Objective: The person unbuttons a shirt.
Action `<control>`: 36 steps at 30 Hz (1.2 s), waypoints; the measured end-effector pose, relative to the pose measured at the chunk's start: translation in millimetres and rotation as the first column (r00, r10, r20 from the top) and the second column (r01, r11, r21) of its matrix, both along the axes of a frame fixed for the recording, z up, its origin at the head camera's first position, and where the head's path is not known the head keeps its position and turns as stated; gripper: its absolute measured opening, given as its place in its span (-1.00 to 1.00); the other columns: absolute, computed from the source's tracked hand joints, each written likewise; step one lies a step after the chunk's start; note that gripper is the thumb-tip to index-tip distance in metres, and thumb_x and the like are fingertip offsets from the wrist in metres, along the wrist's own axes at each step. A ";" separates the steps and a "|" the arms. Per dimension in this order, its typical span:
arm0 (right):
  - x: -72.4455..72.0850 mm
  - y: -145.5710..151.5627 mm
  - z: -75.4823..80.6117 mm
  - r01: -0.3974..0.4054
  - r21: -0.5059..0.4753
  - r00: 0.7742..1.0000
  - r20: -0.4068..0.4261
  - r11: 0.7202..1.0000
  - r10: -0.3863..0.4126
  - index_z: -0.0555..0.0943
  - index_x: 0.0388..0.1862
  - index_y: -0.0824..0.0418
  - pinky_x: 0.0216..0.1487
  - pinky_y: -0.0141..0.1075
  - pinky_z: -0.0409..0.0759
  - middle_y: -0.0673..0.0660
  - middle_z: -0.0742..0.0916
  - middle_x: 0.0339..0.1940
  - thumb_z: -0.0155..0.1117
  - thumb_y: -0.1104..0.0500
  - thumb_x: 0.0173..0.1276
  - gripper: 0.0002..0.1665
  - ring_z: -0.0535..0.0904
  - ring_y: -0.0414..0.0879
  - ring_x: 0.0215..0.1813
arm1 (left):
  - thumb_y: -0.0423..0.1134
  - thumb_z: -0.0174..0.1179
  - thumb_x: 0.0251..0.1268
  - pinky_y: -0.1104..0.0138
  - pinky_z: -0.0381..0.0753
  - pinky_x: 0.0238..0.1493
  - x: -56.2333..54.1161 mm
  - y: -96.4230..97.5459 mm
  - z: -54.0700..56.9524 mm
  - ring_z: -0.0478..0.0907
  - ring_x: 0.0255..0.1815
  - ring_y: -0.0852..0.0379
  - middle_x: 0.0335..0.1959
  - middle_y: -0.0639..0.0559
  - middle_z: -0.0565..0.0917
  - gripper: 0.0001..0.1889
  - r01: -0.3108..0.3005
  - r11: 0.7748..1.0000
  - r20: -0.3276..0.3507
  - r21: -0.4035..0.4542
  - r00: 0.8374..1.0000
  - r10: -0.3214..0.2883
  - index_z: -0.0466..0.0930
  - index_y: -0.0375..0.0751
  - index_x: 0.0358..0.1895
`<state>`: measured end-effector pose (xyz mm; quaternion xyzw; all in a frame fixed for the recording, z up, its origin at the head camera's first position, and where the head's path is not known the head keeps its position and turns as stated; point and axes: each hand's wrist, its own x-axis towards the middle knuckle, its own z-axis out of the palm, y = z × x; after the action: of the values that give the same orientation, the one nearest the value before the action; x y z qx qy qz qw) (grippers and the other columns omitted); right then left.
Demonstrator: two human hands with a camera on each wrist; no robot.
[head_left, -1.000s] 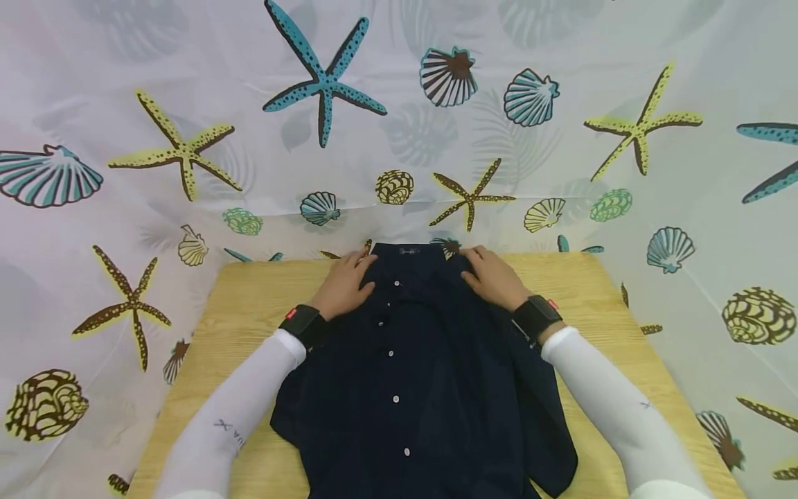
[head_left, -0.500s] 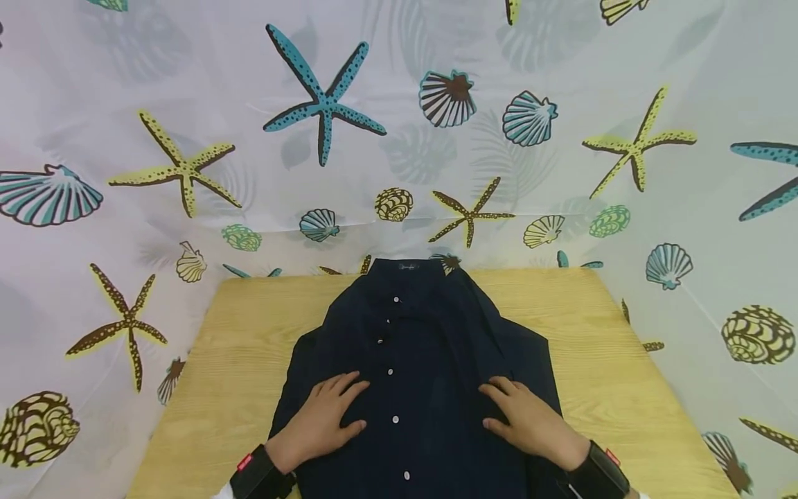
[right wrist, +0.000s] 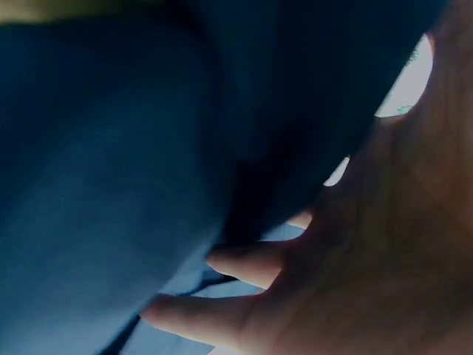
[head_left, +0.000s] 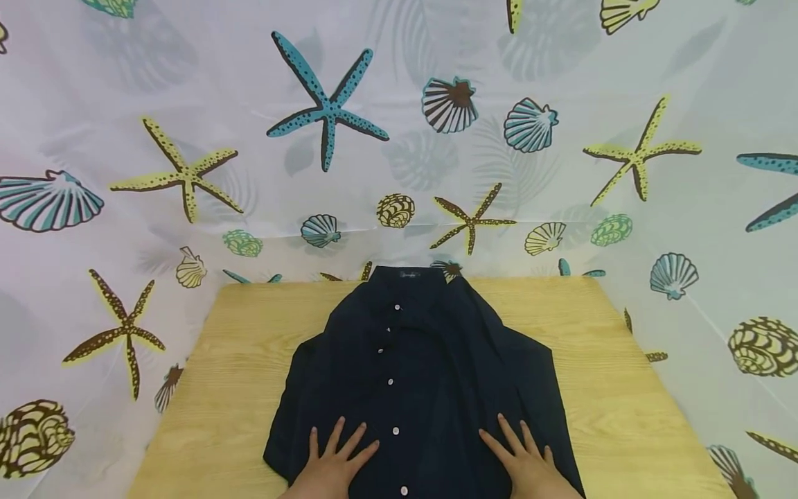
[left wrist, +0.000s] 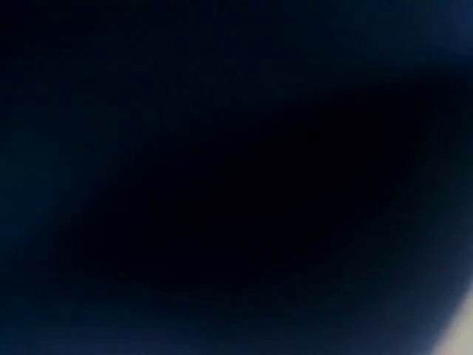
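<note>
A dark navy button-up shirt (head_left: pixel 430 388) lies front up, its collar at the table's far edge and white buttons down its middle. On its lower left part rests my left hand (head_left: pixel 333 464), fingers spread and straight. My right hand (head_left: pixel 526 461) lies the same way on the lower right part, fingers apart. The right wrist view has my right hand (right wrist: pixel 347 288) with fingers touching the dark cloth (right wrist: pixel 111 185). Nearly all of the left wrist view is dark, blurred cloth (left wrist: pixel 222 96). Both wrists and the shirt's hem fall outside the head view.
The shirt lies on a light wooden table (head_left: pixel 623 388). Behind it and at both sides hangs a white curtain (head_left: pixel 399 83) printed with starfish and shells, meeting the table's edges.
My hands have left the collar and shoulders and slid down over the shirt towards me, fingers now spread. The shirt's shoulder and sleeve on the right lie in view, uncovered.
</note>
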<state>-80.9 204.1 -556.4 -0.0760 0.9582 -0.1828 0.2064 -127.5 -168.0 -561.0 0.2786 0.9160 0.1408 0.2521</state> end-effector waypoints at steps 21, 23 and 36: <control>-33.1 16.1 -7.2 -0.012 0.114 0.994 -0.103 0.993 0.024 0.19 0.55 -0.19 0.09 0.68 -0.01 0.22 0.05 0.64 0.43 -0.63 -0.52 0.52 -0.12 0.52 0.55 | 0.50 0.38 -0.30 -0.62 -0.22 0.15 -10.8 10.7 -4.8 -0.28 0.60 -0.41 0.64 -0.02 -0.10 0.19 -0.063 0.998 -0.056 0.013 0.996 0.064 0.07 0.28 0.55; -38.0 18.0 -7.7 -0.014 0.120 0.994 -0.110 0.993 0.028 0.18 0.55 -0.19 0.10 0.67 -0.02 0.22 0.05 0.64 0.43 -0.63 -0.50 0.52 -0.12 0.52 0.55 | 0.51 0.37 -0.30 -0.62 -0.24 0.16 -17.9 11.5 -4.9 -0.28 0.60 -0.40 0.64 -0.01 -0.11 0.20 -0.062 0.998 -0.057 0.003 0.996 0.062 0.06 0.29 0.55; -72.4 20.0 -4.8 -0.027 0.130 0.990 -0.131 0.991 0.044 0.20 0.55 -0.10 0.07 0.68 0.01 0.31 0.09 0.61 0.50 -0.55 -0.41 0.48 -0.12 0.57 0.53 | 0.43 0.43 -0.26 -0.57 -0.23 0.23 -61.4 18.7 -1.2 -0.30 0.61 -0.36 0.64 0.00 -0.13 0.20 -0.079 0.994 -0.063 -0.069 0.995 0.074 0.05 0.24 0.56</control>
<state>-153.3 224.1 -561.2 -0.0917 0.9781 -0.1118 0.1495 -188.9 -149.2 -562.2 0.2382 0.9376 0.1090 0.2286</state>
